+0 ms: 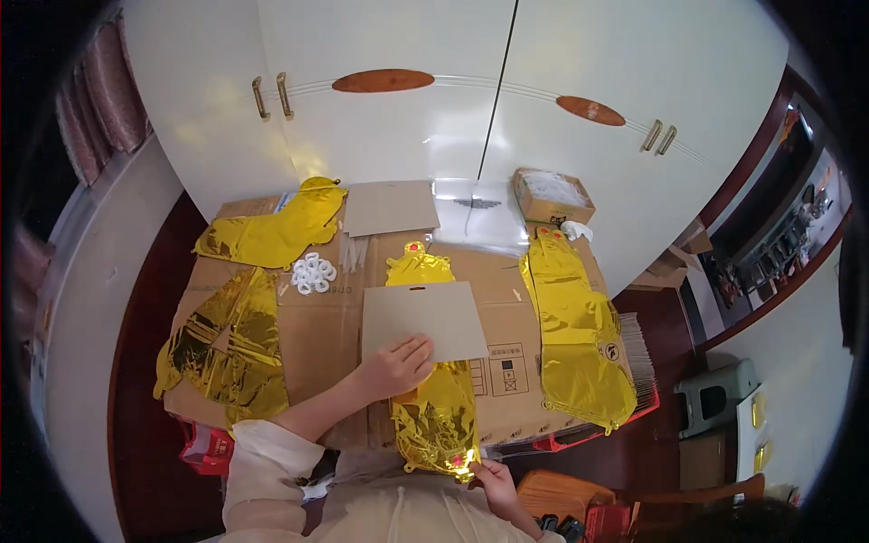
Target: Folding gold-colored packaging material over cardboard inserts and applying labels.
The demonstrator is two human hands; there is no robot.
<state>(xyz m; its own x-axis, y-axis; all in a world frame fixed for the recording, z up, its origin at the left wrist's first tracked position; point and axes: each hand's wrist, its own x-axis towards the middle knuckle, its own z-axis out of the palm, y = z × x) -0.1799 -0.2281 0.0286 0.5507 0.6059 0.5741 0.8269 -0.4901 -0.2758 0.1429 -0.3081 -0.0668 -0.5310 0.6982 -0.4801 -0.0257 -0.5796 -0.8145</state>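
Observation:
A flat, uninflated gold foil balloon [436, 403] lies lengthwise in front of me on the cardboard-covered work surface. Across its middle rests a grey-beige card [425, 309] with a small hanging slot, hiding part of the foil. My left hand [398, 366] lies on the card's near edge, fingers extended and pressing it against the balloon. At the balloon's near end, by a red spot, my right hand [493, 484] pinches the foil's corner between thumb and fingers.
More gold foil balloons lie at left [240, 339], far left [281, 222] and right [584, 335]. Behind are white rings [312, 273], stacked cards [391, 208], clear plastic bags [480, 217] and an open carton [552, 196]. White cabinets stand beyond; a wooden chair [561, 496] is near right.

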